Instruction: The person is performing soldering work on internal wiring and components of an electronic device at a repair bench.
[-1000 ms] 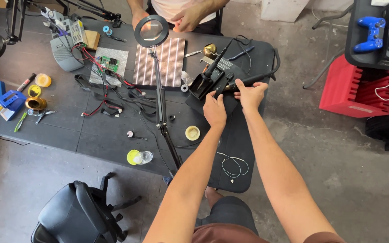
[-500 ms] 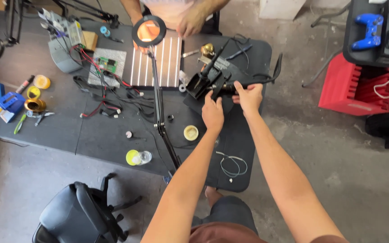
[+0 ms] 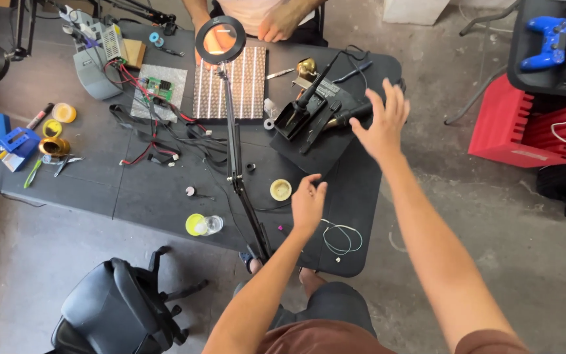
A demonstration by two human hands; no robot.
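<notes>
Head view shows both hands empty: the right hand spread open above the soldering station on the table, the left hand loosely open near a small tin, so nothing is gripped yet.

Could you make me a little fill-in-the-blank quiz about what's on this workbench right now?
1. The right hand is spread open above a black ____.
2. The game controller on the side shelf is ____ in colour.
3. The left hand hovers beside a small round ____ tin.
4. The crate on the floor is ____.

Missing words: soldering iron stand; blue; yellow; red
</notes>
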